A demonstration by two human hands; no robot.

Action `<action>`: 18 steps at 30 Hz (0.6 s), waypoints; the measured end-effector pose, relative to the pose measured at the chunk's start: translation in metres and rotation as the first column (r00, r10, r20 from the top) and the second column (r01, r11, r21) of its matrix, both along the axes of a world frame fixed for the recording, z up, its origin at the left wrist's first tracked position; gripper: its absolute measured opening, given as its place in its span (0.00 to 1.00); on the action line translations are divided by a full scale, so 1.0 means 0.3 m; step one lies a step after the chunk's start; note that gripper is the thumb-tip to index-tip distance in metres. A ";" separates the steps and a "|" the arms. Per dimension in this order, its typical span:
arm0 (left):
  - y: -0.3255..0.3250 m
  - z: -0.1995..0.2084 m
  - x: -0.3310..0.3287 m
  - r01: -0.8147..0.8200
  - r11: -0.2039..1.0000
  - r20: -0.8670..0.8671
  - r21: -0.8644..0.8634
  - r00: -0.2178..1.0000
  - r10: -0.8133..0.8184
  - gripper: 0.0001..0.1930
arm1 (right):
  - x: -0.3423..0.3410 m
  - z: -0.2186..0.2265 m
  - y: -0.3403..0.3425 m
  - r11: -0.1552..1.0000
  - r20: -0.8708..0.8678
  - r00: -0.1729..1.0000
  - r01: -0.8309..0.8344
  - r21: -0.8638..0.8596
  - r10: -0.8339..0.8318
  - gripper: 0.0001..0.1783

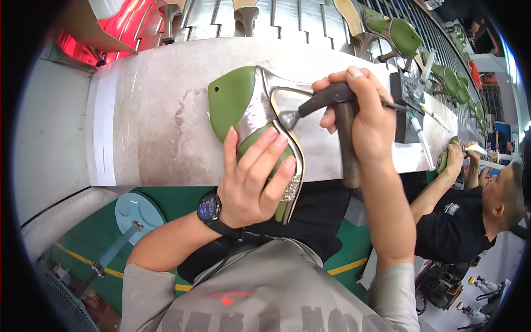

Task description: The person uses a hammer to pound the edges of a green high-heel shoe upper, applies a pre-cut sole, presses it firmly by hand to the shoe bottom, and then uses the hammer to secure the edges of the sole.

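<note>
A silver high-heeled shoe (pixel 253 106) lies on its side on a green shoe last (pixel 229 97), its sole edge facing right. My left hand (pixel 254 177) is wrapped over the forepart, near a sparkly band (pixel 291 189), and holds it against the worktop. In my right hand (pixel 371 119) is a hammer (pixel 333 95), gripped close to its dark head, with the handle hanging toward me. The round hammer face is at the sole edge by the arch; I cannot tell whether it touches. A thin dark shaft shows beyond my right fingers.
The pale worktop (pixel 149 133) bears a black block (pixel 406 91) and glue-syringe-like tubes (pixel 421 135) on the right. Behind it runs a slatted conveyor (pixel 310 22) with more shoes on green lasts (pixel 402 36). A co-worker (pixel 464 210) sits at right; a blue stool (pixel 138 216) stands at left.
</note>
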State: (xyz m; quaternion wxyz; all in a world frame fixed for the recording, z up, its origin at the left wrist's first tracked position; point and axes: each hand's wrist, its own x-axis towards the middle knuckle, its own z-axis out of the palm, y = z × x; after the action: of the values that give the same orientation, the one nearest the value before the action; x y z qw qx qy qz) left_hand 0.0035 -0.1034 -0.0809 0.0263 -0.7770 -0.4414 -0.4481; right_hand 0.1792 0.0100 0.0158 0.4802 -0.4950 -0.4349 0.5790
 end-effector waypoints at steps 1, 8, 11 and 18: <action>0.000 -0.008 0.004 0.004 1.000 0.017 0.012 1.000 -0.005 0.18 | 0.007 -0.017 -0.018 0.998 0.038 0.998 0.046 0.035 -0.048 0.17; 0.014 -0.011 0.000 0.036 0.998 -0.096 0.058 0.995 -0.031 0.34 | 0.226 0.090 -0.275 0.550 0.537 0.509 -0.140 0.823 -0.673 0.24; 0.015 -0.012 0.015 0.044 0.998 -0.095 0.047 0.995 -0.040 0.35 | 0.170 0.130 -0.403 0.790 -0.123 0.955 0.294 0.539 -0.271 0.20; 0.018 -0.004 0.018 0.021 0.999 -0.067 0.030 0.998 -0.019 0.37 | 0.083 0.052 -0.253 0.970 0.161 0.982 0.062 0.234 -0.101 0.16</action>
State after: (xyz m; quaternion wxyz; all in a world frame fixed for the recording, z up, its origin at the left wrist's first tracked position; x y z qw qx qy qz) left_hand 0.0088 -0.0979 -0.0820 0.0484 -0.7955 -0.4256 -0.4286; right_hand 0.2042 -0.0658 0.0314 0.5181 -0.5023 -0.5171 0.4603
